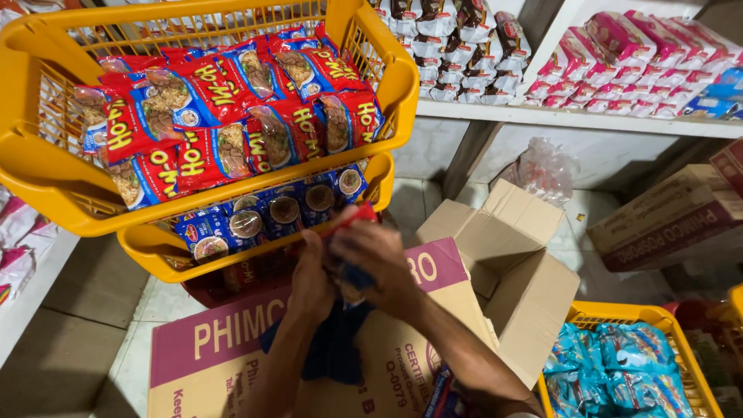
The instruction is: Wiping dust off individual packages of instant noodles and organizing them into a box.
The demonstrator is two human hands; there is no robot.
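Two hands, left hand (309,280) and right hand (377,259), clenched together on a red-and-blue noodle packet (350,232). Packet sits above the open cardboard box (232,340), just below the lower yellow basket (147,248); long axis upright, right hand nearer its top.

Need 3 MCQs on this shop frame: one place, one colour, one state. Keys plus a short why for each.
1. Where are the red noodle packets?
A. top yellow basket
B. white shelf
C. open carton

2. What colour are the packets in the basket at lower right?
A. red
B. light blue
C. green

3. What are the two hands doing?
A. resting apart on the floor
B. both closed on a bundle of packets
C. lifting the basket

Answers:
1 A, the red packets fill the upper basket.
2 B, they are light blue.
3 B, left hand and right hand meet on the bundle above the cardboard box.
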